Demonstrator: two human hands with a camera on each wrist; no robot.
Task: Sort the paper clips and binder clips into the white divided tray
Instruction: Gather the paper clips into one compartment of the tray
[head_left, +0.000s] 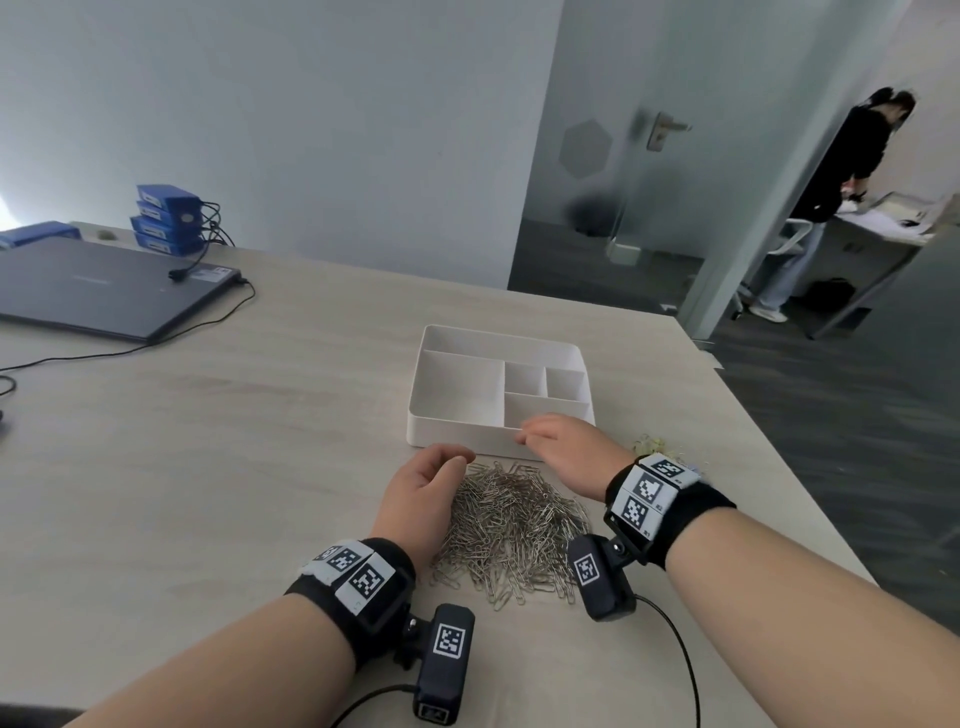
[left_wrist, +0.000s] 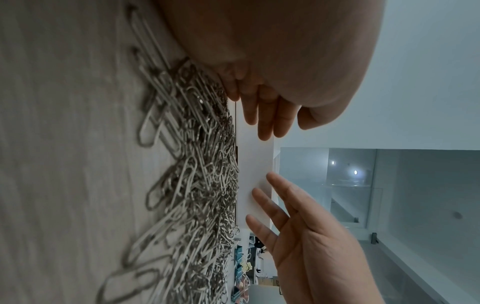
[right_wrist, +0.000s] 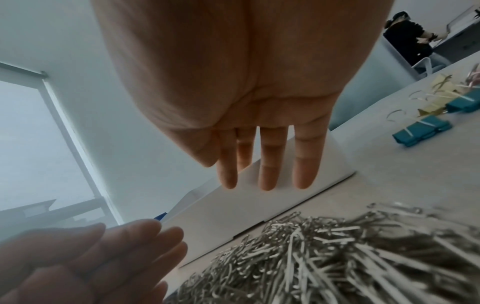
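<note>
A white divided tray stands in the middle of the table, and its compartments show nothing inside. A heap of silver paper clips lies just in front of it. My left hand hovers at the heap's left edge with relaxed fingers, holding nothing. My right hand is spread above the heap's far side, with straight fingers close to the tray's front wall. Coloured binder clips lie to the right of the tray, mostly hidden behind my right wrist in the head view.
A closed laptop with a cable and stacked blue boxes sit at the far left. The table's right edge runs close to the binder clips. A person stands at a desk beyond the glass door.
</note>
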